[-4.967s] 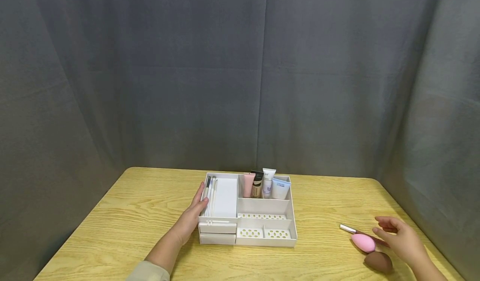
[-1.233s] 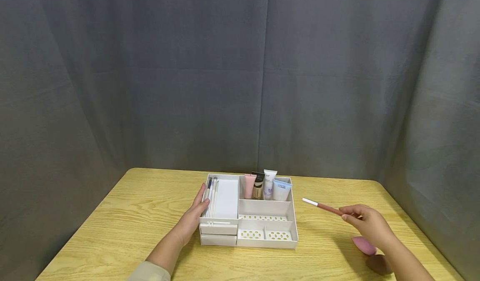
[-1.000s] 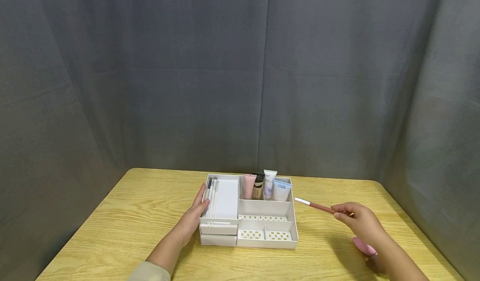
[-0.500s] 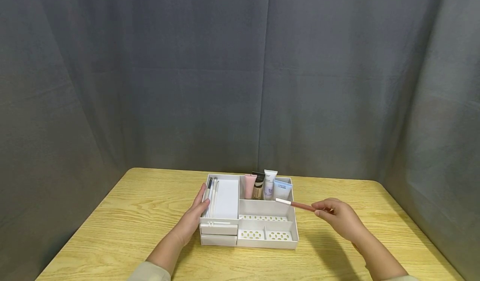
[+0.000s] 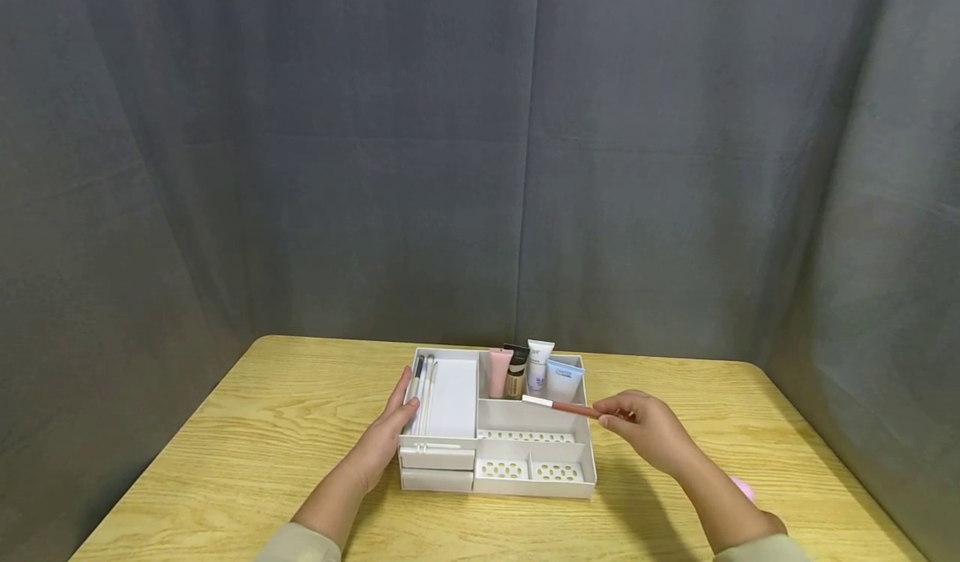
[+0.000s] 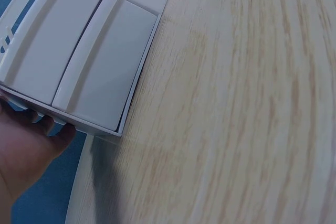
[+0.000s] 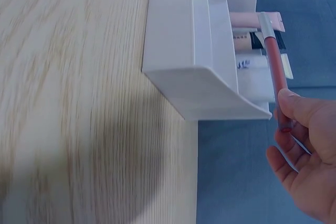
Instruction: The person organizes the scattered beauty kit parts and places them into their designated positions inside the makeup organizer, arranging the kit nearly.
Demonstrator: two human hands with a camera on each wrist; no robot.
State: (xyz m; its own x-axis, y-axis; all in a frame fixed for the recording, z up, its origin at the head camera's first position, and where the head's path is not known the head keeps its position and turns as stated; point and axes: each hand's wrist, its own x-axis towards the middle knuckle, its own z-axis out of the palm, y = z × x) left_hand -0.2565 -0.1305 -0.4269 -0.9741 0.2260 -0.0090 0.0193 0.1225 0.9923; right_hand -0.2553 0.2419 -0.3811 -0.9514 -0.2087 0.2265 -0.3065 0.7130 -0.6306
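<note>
My right hand (image 5: 647,430) pinches one end of a slim reddish-brown cosmetic pen (image 5: 574,409) with a silver end. The pen is held nearly level over the right half of a white makeup organizer (image 5: 536,487), its silver end over the divider in front of the tubes. In the right wrist view the pen (image 7: 276,66) overlaps these tubes. My left hand (image 5: 378,441) rests along the organizer's left side, thumb at the rim. The back compartments hold a pink tube (image 5: 498,374), a dark-capped bottle (image 5: 515,374), a white tube (image 5: 537,368) and a light blue tube (image 5: 562,383).
Several makeup brushes (image 5: 424,395) lie in the organizer's left tray, above two small drawers (image 5: 437,479). A pink makeup sponge (image 5: 743,487) shows partly past my right forearm. The wooden table (image 5: 300,412) is backed by grey curtains (image 5: 390,170).
My right hand has picked up the cosmetic pen from the table at the right and carried it left over the organizer. My left hand stays at the organizer's side.
</note>
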